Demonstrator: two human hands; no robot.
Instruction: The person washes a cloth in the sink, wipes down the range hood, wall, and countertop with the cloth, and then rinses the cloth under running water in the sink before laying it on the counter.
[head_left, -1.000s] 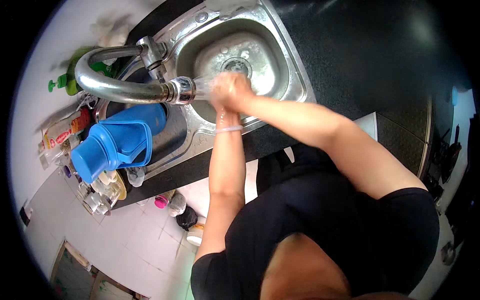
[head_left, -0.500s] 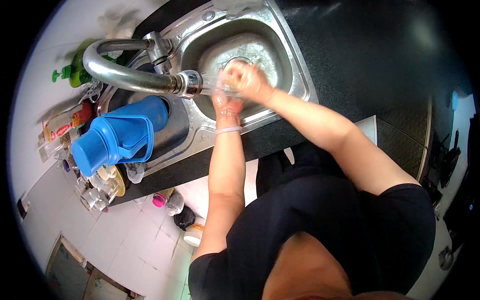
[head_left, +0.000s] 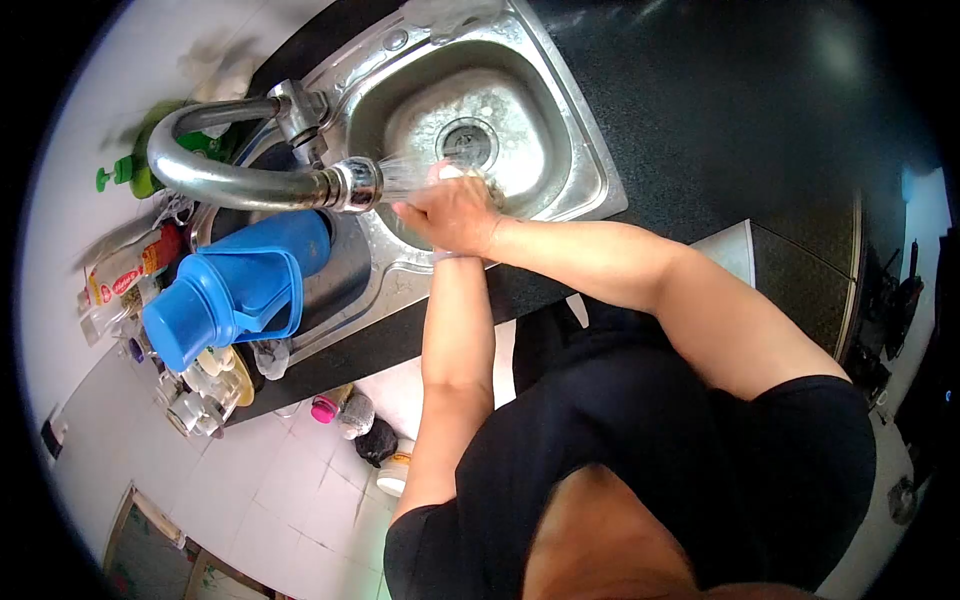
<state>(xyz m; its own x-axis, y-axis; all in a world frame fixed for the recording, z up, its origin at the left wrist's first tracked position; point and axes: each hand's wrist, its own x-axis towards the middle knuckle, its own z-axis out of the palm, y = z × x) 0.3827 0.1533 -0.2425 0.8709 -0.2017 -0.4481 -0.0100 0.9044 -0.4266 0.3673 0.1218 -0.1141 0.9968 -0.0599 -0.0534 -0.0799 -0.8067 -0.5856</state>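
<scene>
Water sprays from the curved chrome faucet [head_left: 245, 187] onto both hands over the steel sink basin [head_left: 540, 105]. My right hand [head_left: 458, 214] lies across my left hand, wrapped over it just above the wrist, thumb pointing left. Beneath it, my left hand [head_left: 441, 172] is mostly covered; only a blurred, wet part shows in the spray, so its fingers cannot be made out. A pale band [head_left: 456, 256] circles my left wrist. The round drain [head_left: 468, 144] lies just beyond the hands.
A blue lidded pitcher [head_left: 235, 285] lies in the second basin to the left. Behind the faucet is a green pump bottle [head_left: 150, 165]. Plastic packets [head_left: 118, 275] and cups [head_left: 190, 410] crowd the left edge. Dark countertop [head_left: 690, 120] extends right.
My right hand has come down and left, from rubbing near the left fingers to lying over the left hand near the wrist. The view has shifted slightly.
</scene>
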